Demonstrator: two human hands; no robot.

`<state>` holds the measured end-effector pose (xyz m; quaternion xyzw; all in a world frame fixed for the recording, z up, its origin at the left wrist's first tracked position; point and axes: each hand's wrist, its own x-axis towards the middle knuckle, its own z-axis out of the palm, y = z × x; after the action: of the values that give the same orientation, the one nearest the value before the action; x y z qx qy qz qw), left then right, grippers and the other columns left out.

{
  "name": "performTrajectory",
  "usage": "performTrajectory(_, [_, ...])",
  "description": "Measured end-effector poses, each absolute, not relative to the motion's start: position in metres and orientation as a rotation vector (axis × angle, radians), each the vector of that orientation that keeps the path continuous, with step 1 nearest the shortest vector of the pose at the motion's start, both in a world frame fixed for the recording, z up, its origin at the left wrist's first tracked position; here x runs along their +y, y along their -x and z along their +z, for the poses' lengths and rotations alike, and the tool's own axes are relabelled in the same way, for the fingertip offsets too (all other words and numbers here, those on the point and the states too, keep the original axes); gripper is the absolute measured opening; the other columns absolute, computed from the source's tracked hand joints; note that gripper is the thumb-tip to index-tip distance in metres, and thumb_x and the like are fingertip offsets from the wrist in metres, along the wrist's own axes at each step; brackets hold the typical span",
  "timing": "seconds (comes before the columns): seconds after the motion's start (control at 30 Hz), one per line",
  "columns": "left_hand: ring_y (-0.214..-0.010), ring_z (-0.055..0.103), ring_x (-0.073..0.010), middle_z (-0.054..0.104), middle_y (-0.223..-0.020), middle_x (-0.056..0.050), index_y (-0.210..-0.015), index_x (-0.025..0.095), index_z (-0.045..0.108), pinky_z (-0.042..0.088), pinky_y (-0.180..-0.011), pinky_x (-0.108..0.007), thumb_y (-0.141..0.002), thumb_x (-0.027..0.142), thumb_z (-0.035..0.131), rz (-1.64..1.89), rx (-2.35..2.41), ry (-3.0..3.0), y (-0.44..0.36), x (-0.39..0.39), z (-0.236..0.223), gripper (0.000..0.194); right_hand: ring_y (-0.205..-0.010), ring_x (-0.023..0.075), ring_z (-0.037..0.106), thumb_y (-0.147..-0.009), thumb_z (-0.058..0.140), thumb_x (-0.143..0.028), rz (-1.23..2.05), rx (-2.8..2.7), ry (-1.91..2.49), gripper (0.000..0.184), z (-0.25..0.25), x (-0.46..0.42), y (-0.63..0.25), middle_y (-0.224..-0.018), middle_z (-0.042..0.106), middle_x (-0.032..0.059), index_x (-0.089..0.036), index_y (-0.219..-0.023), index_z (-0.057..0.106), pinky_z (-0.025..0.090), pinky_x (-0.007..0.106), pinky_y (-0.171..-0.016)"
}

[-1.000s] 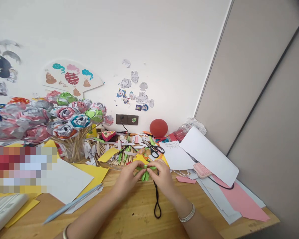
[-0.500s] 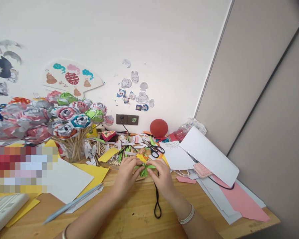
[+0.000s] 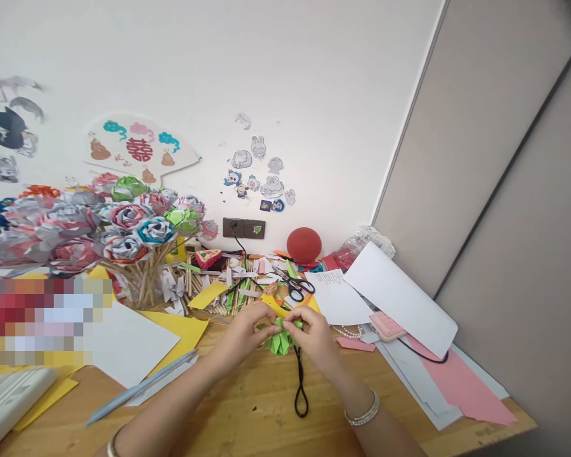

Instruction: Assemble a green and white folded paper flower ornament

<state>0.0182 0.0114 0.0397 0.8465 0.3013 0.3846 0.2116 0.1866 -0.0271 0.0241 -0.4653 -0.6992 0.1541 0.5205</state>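
Note:
Between both hands is a folded green paper piece (image 3: 280, 343), its pleated petal-like folds hanging below the fingertips. My left hand (image 3: 248, 331) pinches it at its upper left with thumb and forefinger. My right hand (image 3: 313, 331) grips its upper right side the same way, and the two thumbs nearly meet. The fingers cover the upper part of the paper. Just behind the hands lie yellow paper (image 3: 272, 303) and black-handled scissors (image 3: 297, 289). A black cord loop (image 3: 301, 393) rests on the wooden table (image 3: 247, 406) below my right hand.
Paper roses (image 3: 133, 216) on sticks stand in a holder at left. White sheets (image 3: 128, 349), yellow sheets and a blue-grey pen-like stick (image 3: 137, 388) lie nearby. Paper scraps and sticks crowd the back, near a red ball (image 3: 304, 245). Pink paper (image 3: 461, 384) and a pink case (image 3: 387, 325) are at right.
The green paper has come slightly lower and turned, so more of its folds show beneath the fingers. Both hands have drawn closer together and keep hold of it.

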Motion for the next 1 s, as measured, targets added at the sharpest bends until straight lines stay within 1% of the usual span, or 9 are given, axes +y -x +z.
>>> performTrajectory(0.07, [-0.071, 0.054, -0.0157, 0.059, -0.071, 0.001, -0.067, 0.018, 0.056, 0.04, -0.067, -0.025, -0.072, 0.033, 0.06, 0.974, 0.844, -2.202, -0.018, 0.015, 0.038, 0.016, -0.072, 0.0156, 0.058, -0.073, 0.058, -0.02, 0.607, -1.631, 1.149, 0.002, 0.024, -0.025, -0.189, -0.075, 0.061, 0.0001, -0.019, -0.075, 0.059, 0.045, 0.026, -0.064])
performTrajectory(0.13, [-0.06, 0.051, -0.013, 0.055, -0.062, 0.003, -0.065, 0.017, 0.055, 0.038, -0.057, -0.022, -0.07, 0.036, 0.061, 0.838, 0.836, -2.05, -0.018, 0.021, 0.032, 0.021, -0.069, 0.0146, 0.058, -0.071, 0.06, -0.02, 0.802, -1.61, 1.139, 0.005, 0.021, -0.022, -0.191, -0.073, 0.06, -0.0008, -0.018, -0.076, 0.059, 0.045, 0.024, -0.06])
performTrajectory(0.2, [-0.052, 0.046, -0.0102, 0.051, -0.056, 0.005, -0.064, 0.015, 0.055, 0.034, -0.05, -0.02, -0.067, 0.038, 0.064, 0.707, 0.799, -1.938, -0.018, 0.028, 0.022, 0.025, -0.066, 0.0135, 0.057, -0.069, 0.061, -0.019, 0.928, -1.609, 1.12, 0.007, 0.017, -0.019, -0.192, -0.069, 0.059, -0.0017, -0.017, -0.075, 0.058, 0.044, 0.023, -0.058])
performTrajectory(0.27, [-0.052, 0.045, -0.0091, 0.05, -0.056, 0.005, -0.063, 0.014, 0.054, 0.034, -0.05, -0.02, -0.065, 0.039, 0.066, 0.675, 0.779, -1.869, -0.019, 0.034, 0.01, 0.028, -0.063, 0.0126, 0.056, -0.067, 0.062, -0.018, 0.986, -1.605, 1.14, 0.007, 0.013, -0.017, -0.192, -0.066, 0.057, -0.0027, -0.016, -0.072, 0.057, 0.043, 0.022, -0.057])
performTrajectory(0.4, [-0.049, 0.046, -0.0086, 0.051, -0.055, 0.005, -0.066, 0.014, 0.054, 0.034, -0.049, -0.019, -0.062, 0.041, 0.067, 0.652, 0.787, -1.834, -0.02, 0.039, -0.004, 0.03, -0.061, 0.0122, 0.055, -0.065, 0.061, -0.014, 0.924, -1.595, 1.235, 0.007, 0.004, -0.015, -0.188, -0.063, 0.055, -0.004, -0.016, -0.067, 0.055, 0.042, 0.022, -0.056])
performTrajectory(0.53, [-0.051, 0.05, -0.0097, 0.056, -0.057, 0.004, -0.071, 0.013, 0.055, 0.037, -0.049, -0.02, -0.059, 0.04, 0.069, 0.642, 0.808, -1.814, -0.021, 0.037, -0.001, 0.032, -0.061, 0.0123, 0.055, -0.065, 0.06, -0.012, 0.803, -1.651, 1.293, 0.008, 0.002, -0.015, -0.186, -0.065, 0.056, -0.0039, -0.017, -0.067, 0.055, 0.041, 0.022, -0.055])
performTrajectory(0.77, [-0.051, 0.052, -0.0115, 0.058, -0.056, 0.002, -0.061, 0.014, 0.053, 0.039, -0.049, -0.022, -0.056, 0.037, 0.069, 0.67, 0.888, -1.84, -0.021, 0.037, 0.001, 0.029, -0.059, 0.0121, 0.053, -0.067, 0.06, -0.013, 0.646, -1.759, 1.308, 0.008, 0.008, -0.02, -0.186, -0.063, 0.057, -0.004, -0.018, -0.064, 0.055, 0.039, 0.02, -0.052])
performTrajectory(0.9, [-0.05, 0.049, -0.0108, 0.054, -0.053, 0.004, -0.056, 0.016, 0.049, 0.035, -0.047, -0.02, -0.056, 0.03, 0.066, 0.728, 0.97, -1.889, -0.022, 0.031, 0.005, 0.023, -0.059, 0.0122, 0.053, -0.068, 0.058, -0.008, 0.505, -1.827, 1.295, 0.012, 0.007, -0.02, -0.185, -0.062, 0.058, -0.0039, -0.019, -0.062, 0.055, 0.038, 0.02, -0.052])
performTrajectory(1.0, [-0.051, 0.047, -0.0111, 0.051, -0.051, 0.005, -0.053, 0.016, 0.048, 0.032, -0.046, -0.02, -0.057, 0.025, 0.063, 0.777, 1.014, -1.938, -0.024, 0.026, 0.01, 0.018, -0.062, 0.0129, 0.054, -0.068, 0.056, -0.005, 0.362, -1.875, 1.265, 0.015, 0.007, -0.02, -0.184, -0.064, 0.057, -0.0038, -0.019, -0.062, 0.055, 0.038, 0.021, -0.055])
